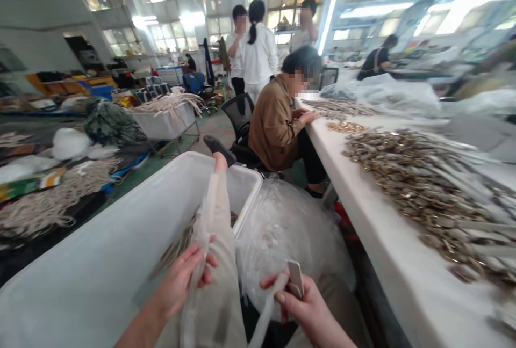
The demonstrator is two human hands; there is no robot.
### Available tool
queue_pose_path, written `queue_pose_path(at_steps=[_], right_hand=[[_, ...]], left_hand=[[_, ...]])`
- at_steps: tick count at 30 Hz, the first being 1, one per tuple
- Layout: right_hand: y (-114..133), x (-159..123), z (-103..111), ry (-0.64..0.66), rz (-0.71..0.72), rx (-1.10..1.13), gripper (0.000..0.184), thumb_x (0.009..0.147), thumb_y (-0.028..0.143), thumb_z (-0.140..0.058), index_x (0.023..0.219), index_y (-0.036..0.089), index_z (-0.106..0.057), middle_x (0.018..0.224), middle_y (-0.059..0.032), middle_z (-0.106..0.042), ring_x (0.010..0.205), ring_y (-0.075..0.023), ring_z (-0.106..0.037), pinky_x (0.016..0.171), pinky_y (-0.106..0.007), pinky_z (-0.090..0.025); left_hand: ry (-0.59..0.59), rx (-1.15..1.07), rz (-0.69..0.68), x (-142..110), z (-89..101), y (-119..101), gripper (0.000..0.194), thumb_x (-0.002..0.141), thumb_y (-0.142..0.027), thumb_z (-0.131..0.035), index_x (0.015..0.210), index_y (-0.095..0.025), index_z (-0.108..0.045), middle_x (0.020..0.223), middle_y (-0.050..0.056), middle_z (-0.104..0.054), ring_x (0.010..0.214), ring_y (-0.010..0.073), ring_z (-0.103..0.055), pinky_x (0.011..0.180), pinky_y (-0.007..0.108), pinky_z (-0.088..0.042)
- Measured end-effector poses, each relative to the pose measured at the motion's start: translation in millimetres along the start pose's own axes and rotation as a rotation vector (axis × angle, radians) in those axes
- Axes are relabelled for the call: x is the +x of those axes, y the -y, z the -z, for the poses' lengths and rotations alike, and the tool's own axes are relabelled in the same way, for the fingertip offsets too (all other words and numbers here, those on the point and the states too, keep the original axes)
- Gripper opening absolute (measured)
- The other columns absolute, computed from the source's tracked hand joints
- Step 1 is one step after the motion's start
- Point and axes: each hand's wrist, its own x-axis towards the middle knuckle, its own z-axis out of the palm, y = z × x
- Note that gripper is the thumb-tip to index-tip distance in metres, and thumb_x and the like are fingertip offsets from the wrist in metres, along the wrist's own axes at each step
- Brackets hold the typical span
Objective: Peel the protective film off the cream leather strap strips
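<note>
My left hand [183, 278] is closed on a pale strip of cloth [215, 230] that rises from my lap over the rim of a big white plastic bin [100, 262]. My right hand [300, 305] pinches a narrow whitish strap end with a small flat tag [295, 279] sticking up from it. Inside the bin lie strap-like pieces with metal parts [179, 243]. A crumpled clear plastic bag [286, 230] sits just beyond my right hand, between the bin and the table.
A long white table [374, 214] runs along the right, heaped with straps with metal clips [427, 187]. A seated person in a brown jacket [276, 122] works at it farther along. Three people stand behind. Piles of cords [52, 197] and a cart [165, 117] lie left.
</note>
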Motion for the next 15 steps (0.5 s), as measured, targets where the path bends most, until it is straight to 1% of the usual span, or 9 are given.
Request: queue_pose_path(at_steps=[2, 4, 6, 8, 9, 11, 13, 14, 15], right_hand=[[8.4, 13.8, 7.9, -0.121, 0.043, 0.032, 0.044, 0.075, 0.052, -0.079, 0.102, 0.017, -0.078, 0.074, -0.0023, -0.063, 0.054, -0.0088, -0.042, 0.05, -0.021, -0.044], [15.6, 24.7, 18.6, -0.196, 0.081, 0.067, 0.042, 0.072, 0.048, -0.081, 0.101, 0.017, -0.078, 0.075, -0.0026, -0.065, 0.055, -0.0088, -0.041, 0.05, -0.021, -0.046], [19.2, 31.9, 28.8, -0.26, 0.118, 0.106, 0.036, 0.07, 0.046, -0.083, 0.088, 0.016, -0.077, 0.091, -0.0072, -0.071, 0.058, -0.0096, -0.045, 0.05, -0.021, -0.047], [19.6, 35.2, 35.9, -0.299, 0.148, 0.148, 0.034, 0.068, 0.047, -0.084, 0.075, 0.015, -0.073, 0.105, -0.0112, -0.072, 0.066, -0.0131, -0.054, 0.05, -0.021, -0.048], [19.2, 35.5, 38.1, -0.307, 0.16, 0.163, 0.035, 0.068, 0.047, -0.084, 0.073, 0.015, -0.071, 0.107, -0.012, -0.072, 0.071, -0.0154, -0.057, 0.05, -0.022, -0.049], [18.0, 34.5, 39.7, -0.309, 0.179, 0.167, 0.035, 0.069, 0.048, -0.083, 0.073, 0.016, -0.07, 0.102, -0.0119, -0.074, 0.075, -0.0177, -0.06, 0.051, -0.022, -0.049], [16.5, 32.7, 38.2, -0.314, 0.193, 0.135, 0.034, 0.072, 0.048, -0.082, 0.075, 0.016, -0.071, 0.092, -0.0103, -0.074, 0.069, -0.0157, -0.058, 0.051, -0.021, -0.048], [15.4, 32.1, 36.4, -0.313, 0.196, 0.11, 0.034, 0.073, 0.05, -0.081, 0.077, 0.016, -0.073, 0.087, -0.0092, -0.074, 0.065, -0.0142, -0.056, 0.05, -0.021, -0.048], [14.3, 31.6, 33.8, -0.303, 0.195, 0.081, 0.036, 0.073, 0.051, -0.08, 0.079, 0.016, -0.075, 0.082, -0.0081, -0.073, 0.06, -0.0128, -0.054, 0.049, -0.021, -0.046]], left_hand=[[0.163, 0.148, 0.078, -2.0, -14.9, 18.3, 0.054, 0.074, -0.054, -0.078, 0.117, -0.023, -0.069, 0.081, 0.004, -0.07, 0.055, 0.0143, -0.059, 0.051, 0.023, -0.045], [0.291, 0.279, 0.159, -3.6, -24.3, 37.5, 0.065, 0.068, -0.069, -0.076, 0.112, -0.022, -0.07, 0.079, 0.005, -0.07, 0.051, 0.0142, -0.057, 0.048, 0.025, -0.041], [0.38, 0.396, 0.219, -7.9, -30.7, 52.9, 0.068, 0.063, -0.077, -0.072, 0.103, -0.021, -0.072, 0.077, 0.005, -0.069, 0.05, 0.0149, -0.057, 0.049, 0.026, -0.041], [0.429, 0.472, 0.247, -12.7, -37.5, 58.3, 0.065, 0.064, -0.08, -0.07, 0.096, -0.023, -0.073, 0.076, 0.006, -0.07, 0.058, 0.0185, -0.06, 0.055, 0.029, -0.047], [0.444, 0.499, 0.257, -12.9, -42.3, 55.9, 0.062, 0.064, -0.079, -0.07, 0.096, -0.026, -0.074, 0.076, 0.006, -0.07, 0.063, 0.0215, -0.063, 0.06, 0.032, -0.05], [0.458, 0.53, 0.267, -3.0, -56.3, 40.6, 0.058, 0.062, -0.075, -0.075, 0.101, -0.032, -0.074, 0.077, 0.007, -0.071, 0.074, 0.0283, -0.067, 0.064, 0.039, -0.053], [0.431, 0.543, 0.233, 23.9, -75.3, 12.6, 0.052, 0.066, -0.07, -0.077, 0.106, -0.037, -0.073, 0.083, 0.008, -0.073, 0.082, 0.0318, -0.068, 0.064, 0.043, -0.055], [0.406, 0.535, 0.19, 42.8, -85.8, -5.0, 0.048, 0.073, -0.066, -0.074, 0.11, -0.037, -0.071, 0.09, 0.008, -0.073, 0.087, 0.0305, -0.068, 0.067, 0.043, -0.056], [0.375, 0.522, 0.139, 64.0, -96.5, -24.3, 0.044, 0.081, -0.062, -0.068, 0.115, -0.033, -0.068, 0.1, 0.009, -0.073, 0.094, 0.0275, -0.068, 0.072, 0.042, -0.057]])
